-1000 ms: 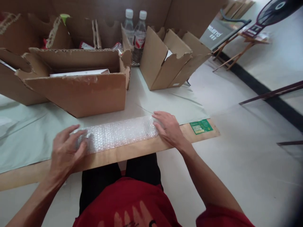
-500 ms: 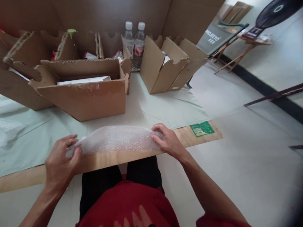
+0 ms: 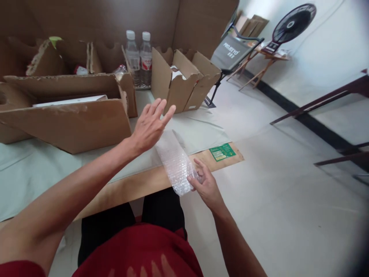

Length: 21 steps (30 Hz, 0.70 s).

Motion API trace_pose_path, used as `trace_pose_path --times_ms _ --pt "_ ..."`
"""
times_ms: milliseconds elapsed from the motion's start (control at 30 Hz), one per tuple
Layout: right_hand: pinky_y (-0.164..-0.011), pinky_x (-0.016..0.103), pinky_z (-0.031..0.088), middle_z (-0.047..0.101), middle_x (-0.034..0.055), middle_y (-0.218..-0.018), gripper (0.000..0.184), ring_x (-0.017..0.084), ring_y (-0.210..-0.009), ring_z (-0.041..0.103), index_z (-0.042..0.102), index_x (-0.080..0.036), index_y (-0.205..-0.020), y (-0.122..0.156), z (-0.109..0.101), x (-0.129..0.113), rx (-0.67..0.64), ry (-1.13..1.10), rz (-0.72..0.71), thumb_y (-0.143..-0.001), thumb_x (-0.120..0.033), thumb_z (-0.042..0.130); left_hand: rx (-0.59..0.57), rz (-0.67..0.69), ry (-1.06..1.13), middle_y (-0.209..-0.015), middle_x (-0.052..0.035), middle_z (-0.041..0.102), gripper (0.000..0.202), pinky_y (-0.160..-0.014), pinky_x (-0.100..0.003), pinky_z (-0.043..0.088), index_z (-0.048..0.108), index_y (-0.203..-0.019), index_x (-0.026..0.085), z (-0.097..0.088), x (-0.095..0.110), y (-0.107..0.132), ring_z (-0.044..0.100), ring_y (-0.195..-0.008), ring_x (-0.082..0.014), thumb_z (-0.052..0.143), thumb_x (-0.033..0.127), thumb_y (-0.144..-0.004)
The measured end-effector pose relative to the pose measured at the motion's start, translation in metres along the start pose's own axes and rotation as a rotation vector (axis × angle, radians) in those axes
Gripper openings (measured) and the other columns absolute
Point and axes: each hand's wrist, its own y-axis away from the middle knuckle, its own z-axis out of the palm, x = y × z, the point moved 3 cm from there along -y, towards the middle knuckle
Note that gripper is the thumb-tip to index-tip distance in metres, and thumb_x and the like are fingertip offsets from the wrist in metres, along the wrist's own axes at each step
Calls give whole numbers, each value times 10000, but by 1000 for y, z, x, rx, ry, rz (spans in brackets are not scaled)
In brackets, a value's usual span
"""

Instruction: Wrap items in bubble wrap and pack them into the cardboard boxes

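Wrap: on the worktop, left of the green label, near end past the edge.
Right hand: nearer me than the label, my thumb and fingers gripping the wrap.
Left hand: beyond the label, leftward, my fingers spread, released; contact with the wrap I cannot tell.
Bottles: farther beyond the label.

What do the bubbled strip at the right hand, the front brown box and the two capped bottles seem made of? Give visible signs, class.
Bubbled strip: thin clear plastic, glossy; its raised bubbles catch the light.
Front brown box: seemingly corrugated cardboard, fairly matt; its cut edges look ragged.
Two capped bottles: probably plastic, shiny; see-through sides, though glass isn't ruled out.
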Motion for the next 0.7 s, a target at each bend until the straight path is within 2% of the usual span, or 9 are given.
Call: trace_pose_path --times_ms 67,167,233,300,333,400,500,600,700 --pt "-528 247 534 714 49 -1011 810 145 -710 610 493 -241 -1533 3 1 0 -6 -38 -10 -811 -397 826 13 54 58 -1571 -193 508 605 -1161 -558 424 462 -1521 160 1 8 24 418 -1522 -365 497 30 -931" --pt "-540 235 538 721 27 -961 700 124 -688 594 601 -247 -1458 10 5 3 -32 -147 -7 -812 -387 832 -65 132 232 -1472 -186 588 535 -1144 -561 462 566 -1385 166 -6 33 89 449 -1491 -368 527 35 -868" --pt "-539 230 540 703 -2 -846 568 111 -643 583 697 -240 -1346 16 12 6 -54 -234 28 -819 -404 831 -175 123 367 -1547 -180 542 648 -1174 -568 446 506 -1472 172 -12 56 129 387 -1537 -364 543 47 -837" --pt "-524 224 533 668 -23 -728 433 100 -585 578 770 -222 -1191 22 21 9 -77 -328 82 -820 -436 831 -208 119 453 -1590 -190 509 693 -1217 -599 396 452 -1533 160 -16 80 154 351 -1561 -373 583 103 -855" --pt "-515 220 527 661 -27 -698 380 94 -561 577 788 -214 -1111 25 25 9 -87 -374 108 -816 -450 834 -184 103 484 -1572 -193 533 680 -1222 -595 391 446 -1537 154 -18 90 159 374 -1550 -370 599 128 -875" --pt "-500 212 518 668 -24 -682 324 89 -535 590 788 -204 -991 29 32 7 -104 -452 133 -807 -463 845 -67 23 541 -1410 -167 668 550 -1170 -527 456 512 -1466 165 -19 102 160 530 -1429 -325 591 134 -922" --pt "-497 220 530 736 4 -790 377 136 -616 694 749 -232 -1107 33 34 -1 -125 -532 89 -833 -476 834 79 -229 636 -1030 -59 776 313 -926 -350 565 636 -1255 207 -14 96 146 716 -1016 -201 540 106 -974" --pt "-541 253 573 788 39 -1009 442 177 -751 768 653 -294 -1315 32 27 -8 -41 -475 -79 -916 -447 762 18 -525 713 -880 -16 758 278 -716 -289 551 670 -1236 199 -3 75 132 683 -735 -154 587 209 -970" --pt "-716 324 633 797 53 -1113 312 192 -891 782 672 -298 -1293 29 18 -14 92 -140 -349 -981 -311 682 -123 -674 722 -849 -3 762 451 -661 -293 520 630 -1361 178 10 60 125 634 -636 -147 594 243 -915"
